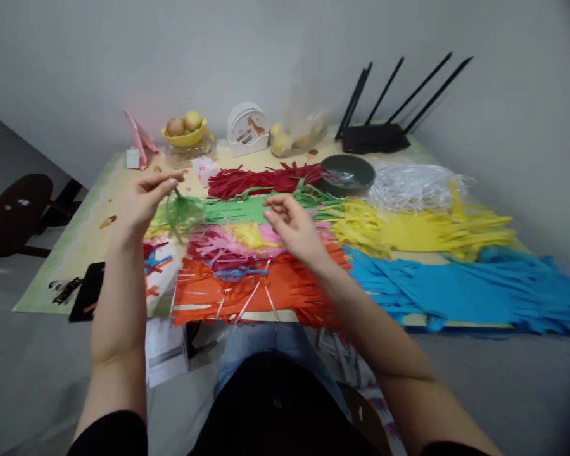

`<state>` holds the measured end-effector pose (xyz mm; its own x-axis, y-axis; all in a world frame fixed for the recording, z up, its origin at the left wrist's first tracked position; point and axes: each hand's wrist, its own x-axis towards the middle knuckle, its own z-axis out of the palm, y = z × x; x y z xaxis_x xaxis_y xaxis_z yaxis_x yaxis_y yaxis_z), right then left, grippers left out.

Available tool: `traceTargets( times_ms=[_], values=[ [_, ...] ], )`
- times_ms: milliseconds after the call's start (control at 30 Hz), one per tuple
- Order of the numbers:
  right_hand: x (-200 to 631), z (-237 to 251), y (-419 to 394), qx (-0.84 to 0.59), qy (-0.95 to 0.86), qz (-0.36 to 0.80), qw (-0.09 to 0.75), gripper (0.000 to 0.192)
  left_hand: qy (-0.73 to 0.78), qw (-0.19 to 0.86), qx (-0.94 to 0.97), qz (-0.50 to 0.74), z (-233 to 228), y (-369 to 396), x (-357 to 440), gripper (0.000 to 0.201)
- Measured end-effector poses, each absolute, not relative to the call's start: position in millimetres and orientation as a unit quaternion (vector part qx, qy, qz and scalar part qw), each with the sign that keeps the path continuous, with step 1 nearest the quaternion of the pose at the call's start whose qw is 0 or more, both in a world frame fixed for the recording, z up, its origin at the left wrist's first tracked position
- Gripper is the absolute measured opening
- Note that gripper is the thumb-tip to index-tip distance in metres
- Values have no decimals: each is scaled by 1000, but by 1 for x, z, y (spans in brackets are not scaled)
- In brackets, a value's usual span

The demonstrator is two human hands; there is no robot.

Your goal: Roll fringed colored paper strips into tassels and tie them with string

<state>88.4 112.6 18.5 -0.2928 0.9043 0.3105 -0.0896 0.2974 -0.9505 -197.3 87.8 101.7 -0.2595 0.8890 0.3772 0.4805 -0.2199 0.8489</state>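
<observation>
My left hand [145, 199] is raised above the table's left part, its fingers pinched on a small green paper flower [183, 214] that hangs just to its right. My right hand [292, 225] hovers over the pink and yellow paper strips [237, 244] with its fingers loosely curled and nothing clearly in them. Between and under both hands lie fringed sheets: green [237, 209], orange [266, 294] and dark red [261, 179].
Yellow fringed paper [422, 231] and blue fringed paper [460, 291] cover the table's right side. A dark bowl [346, 172], clear plastic strips [413, 183], a black router [373, 136], a yellow fruit bowl [186, 132] and a white round holder [247, 130] stand at the back. A black chair [14, 212] stands at left.
</observation>
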Motion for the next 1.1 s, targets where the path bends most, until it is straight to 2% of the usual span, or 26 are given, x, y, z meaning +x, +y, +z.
traceTargets(
  times_ms=[233,367,533,733,833,967,1100],
  values=[
    [69,33,116,-307,-709,427,470,18,482,384,530,583,67,97,-94,33],
    [73,24,124,-275,-643,512,499,28,464,429,506,587,50,99,-76,38],
    [74,17,126,-246,-561,587,529,44,418,440,545,579,41,97,-74,32],
    [75,14,123,-233,-528,663,477,48,376,471,551,577,39,99,-76,27],
    [83,13,123,-249,-567,607,499,42,395,484,511,591,41,97,-75,30],
    [100,21,116,-308,-660,451,516,25,446,423,507,605,43,91,-73,29],
    [105,33,103,-331,-705,360,515,22,463,370,538,599,44,85,-70,28]
  ],
)
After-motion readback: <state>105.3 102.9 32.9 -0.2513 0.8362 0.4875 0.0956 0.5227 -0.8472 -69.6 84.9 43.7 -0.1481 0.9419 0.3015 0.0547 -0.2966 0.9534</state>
